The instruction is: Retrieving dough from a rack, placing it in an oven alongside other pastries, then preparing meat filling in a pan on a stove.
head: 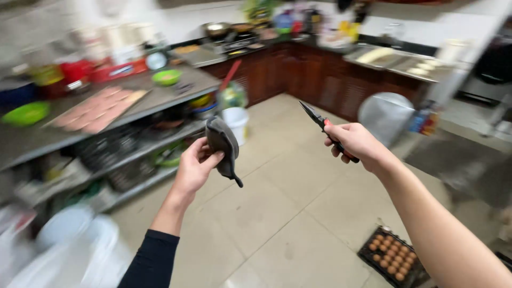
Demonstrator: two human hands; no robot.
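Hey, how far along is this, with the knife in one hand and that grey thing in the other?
Done: nothing shows as cut or finished. In hand: the right hand grips a black knife, blade pointing up and away; the left hand holds a dark grey pouch, possibly its sheath. Both are raised over the floor, apart from each other. Left: the knife touches no food; the egg tray sits on the floor.

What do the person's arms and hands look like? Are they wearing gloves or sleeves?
No gloves: both hands are bare. The left hand comes out of a long, snug black sleeve that ends partway up the forearm. The right hand has no sleeve in view; that forearm is bare all the way to the picture's edge. I can't see any rings, watch or bracelet on either one.
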